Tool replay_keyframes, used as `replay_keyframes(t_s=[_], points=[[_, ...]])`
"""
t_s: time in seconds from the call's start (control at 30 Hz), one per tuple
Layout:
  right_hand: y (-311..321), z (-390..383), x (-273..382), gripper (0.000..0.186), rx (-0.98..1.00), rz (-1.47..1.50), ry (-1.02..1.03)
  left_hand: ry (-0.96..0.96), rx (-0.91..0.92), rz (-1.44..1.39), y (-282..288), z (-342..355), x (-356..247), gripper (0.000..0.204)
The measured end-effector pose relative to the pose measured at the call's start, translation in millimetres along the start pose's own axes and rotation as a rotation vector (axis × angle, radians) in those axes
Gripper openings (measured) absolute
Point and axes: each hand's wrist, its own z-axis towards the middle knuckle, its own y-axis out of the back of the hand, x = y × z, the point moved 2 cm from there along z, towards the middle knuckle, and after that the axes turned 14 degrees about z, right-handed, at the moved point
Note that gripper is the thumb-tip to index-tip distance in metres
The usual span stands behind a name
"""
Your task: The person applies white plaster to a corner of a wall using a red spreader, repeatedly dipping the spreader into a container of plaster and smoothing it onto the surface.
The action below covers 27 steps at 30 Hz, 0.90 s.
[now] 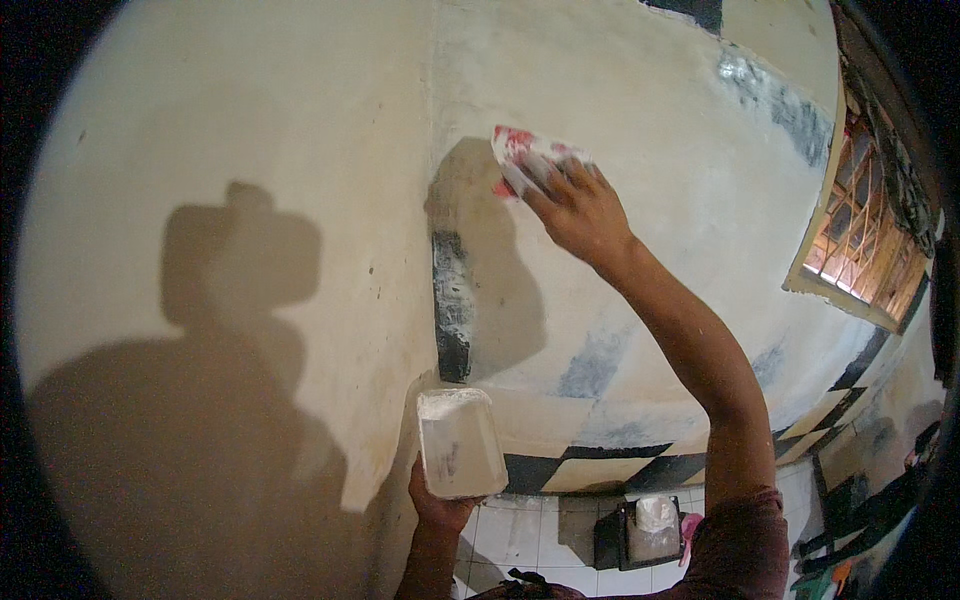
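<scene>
While the left hand [445, 508] supports a rectangular tub [487, 455] at its near end, fingers largely hidden behind it, the right hand [585, 212] grasps a red-and-white sheet [512, 137] of uncertain material at the far wall [680, 190], right of the corner [432, 200]. White residue [440, 404] lines the tub's far end. The step in hand appears to be spreading or rubbing a pale coating over the wall; a further stroke would call for flat, even pressure. Left of the right hand, the dark strip [453, 300] beside the corner shows only partial coverage.
</scene>
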Motion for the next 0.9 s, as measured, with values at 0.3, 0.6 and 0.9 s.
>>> replay_keyframes(t_s=[0.3,0.6,0.9], points=[[-64,94,-5,0.032,0.072,-0.12,-0.11,0.033,-0.032,0.039,26,-11,-33,0.057],[-163,-140,188,0.042,0.386,0.331,0.048,-0.014,-0.081,-0.023,44,-14,-26,0.06],[-73,-110,99,0.048,-0.023,0.152,-0.06,0.057,0.03,-0.064,39,-7,-7,0.061]])
